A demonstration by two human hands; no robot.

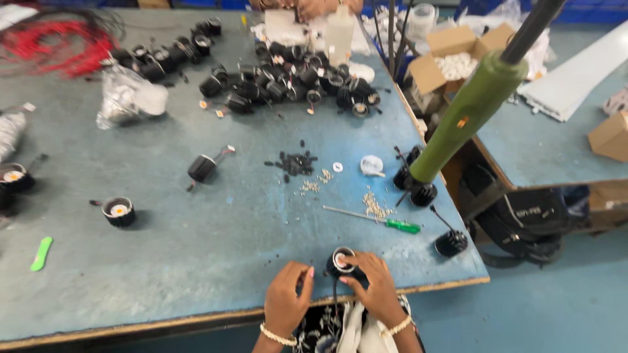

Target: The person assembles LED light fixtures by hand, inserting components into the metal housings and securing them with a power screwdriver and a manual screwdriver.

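while left hand (288, 294) curls beside it, right hand (374, 284) grips black housing (341, 263).

The black round lamp housing (343, 263) sits at the lower centre of the frame, at the near edge of the blue table top. It is a short cylinder with a finned black outer wall. Its open face points upward, showing a pale rim around a white inner disc (partly covered by a fingertip). A thin dark lead hangs from its underside toward the bottom edge of the frame.
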